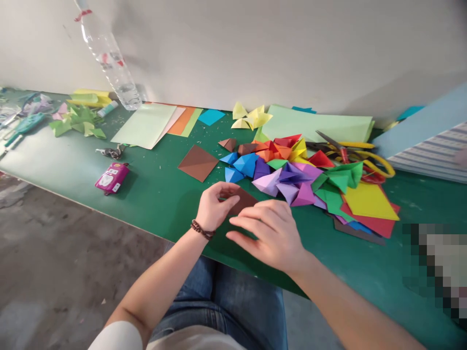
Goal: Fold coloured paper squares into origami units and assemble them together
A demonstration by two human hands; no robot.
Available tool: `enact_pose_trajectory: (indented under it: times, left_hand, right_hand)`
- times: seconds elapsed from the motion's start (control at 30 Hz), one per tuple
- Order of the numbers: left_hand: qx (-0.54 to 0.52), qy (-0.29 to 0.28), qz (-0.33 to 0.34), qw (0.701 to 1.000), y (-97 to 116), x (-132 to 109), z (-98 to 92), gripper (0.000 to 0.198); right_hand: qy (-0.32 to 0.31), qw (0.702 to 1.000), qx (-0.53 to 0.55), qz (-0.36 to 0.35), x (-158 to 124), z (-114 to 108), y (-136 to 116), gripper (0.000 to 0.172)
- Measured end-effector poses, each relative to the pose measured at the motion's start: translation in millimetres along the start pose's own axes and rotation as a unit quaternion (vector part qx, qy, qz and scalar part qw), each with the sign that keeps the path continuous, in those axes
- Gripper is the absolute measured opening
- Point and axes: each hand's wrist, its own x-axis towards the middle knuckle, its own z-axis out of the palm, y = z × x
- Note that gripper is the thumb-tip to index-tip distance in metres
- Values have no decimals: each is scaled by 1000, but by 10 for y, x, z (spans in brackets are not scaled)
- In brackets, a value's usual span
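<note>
My left hand (215, 206) pinches a folded piece of brown origami paper (243, 200) between thumb and fingers. My right hand (268, 236) lies just in front of it, fingers extended, with its fingertips near or on the paper's lower edge. Behind my hands, a heap of multicoloured folded paper units (280, 172) rises from the green work table (153, 189). A flat brown square of paper (193, 163), creased along its diagonals, rests to the left of that heap. Part of the brown piece is hidden by my fingers.
Yellow-handled scissors (352, 155) lie on the table at the right, beside green paper sheets (314, 124). Further left are a pale paper stack (146, 125), a plastic bottle (113, 63), a pink pouch (112, 178) and folded green units (77, 121). The table's near-left edge drops to a concrete floor (69, 253).
</note>
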Motion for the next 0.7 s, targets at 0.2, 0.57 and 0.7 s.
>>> enact_pose_trajectory:
  times: [0.2,0.57,0.7]
  left_hand:
    - [56,20,13,998,150,127,199,18]
    - [54,24,19,998,124,136,353,17]
    - [10,20,1,1000,116,152,330,16]
  right_hand:
    - [4,1000,5,24,-53,96,-143,21]
    - [16,1000,10,2,-131,189,-122,17]
    - [-10,999,-16,-44,-148,220,-70,14]
